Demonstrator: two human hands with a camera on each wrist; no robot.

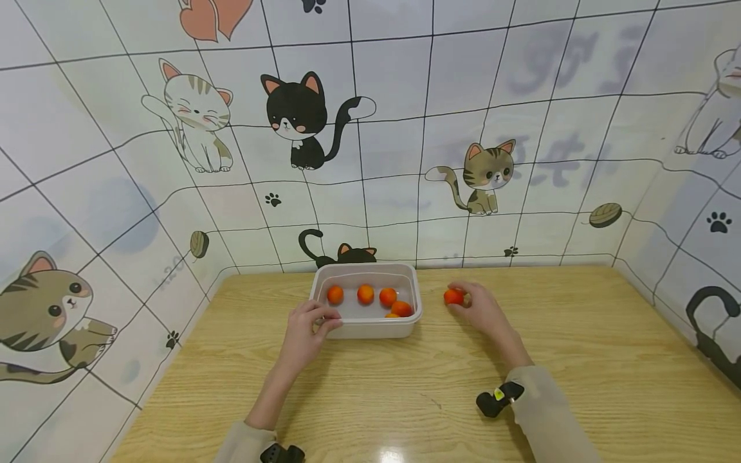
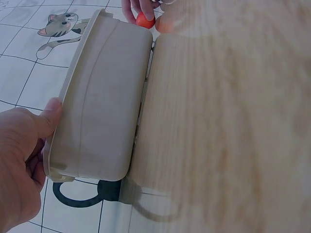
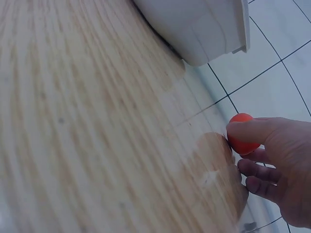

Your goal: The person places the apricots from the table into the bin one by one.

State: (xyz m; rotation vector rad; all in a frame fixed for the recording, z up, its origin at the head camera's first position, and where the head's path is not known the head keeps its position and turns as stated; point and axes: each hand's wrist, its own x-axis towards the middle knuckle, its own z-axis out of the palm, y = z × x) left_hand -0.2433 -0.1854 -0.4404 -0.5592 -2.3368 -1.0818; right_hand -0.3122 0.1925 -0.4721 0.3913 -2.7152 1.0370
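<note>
A pale rectangular plastic box (image 1: pixel 370 329) stands on the table, with several small round orange fruits (image 1: pixel 365 294) inside. At its near left corner, my left hand (image 1: pixel 307 331) pinches the rim between thumb and fingers. The left wrist view shows that thumb on the outer side of the rim, with the other fingers partly hidden behind it. To the right of the box, my right hand (image 1: pixel 477 308) holds a red-orange round fruit (image 3: pixel 243 133) between thumb and fingers. It is at or just above the tabletop; whether it touches the wood I cannot tell.
The wooden table (image 1: pixel 370 399) ends at the back against a tiled-pattern wall (image 1: pixel 393 193) with cartoon cats. Side walls with the same pattern rise at left and right. A black device is worn on each wrist.
</note>
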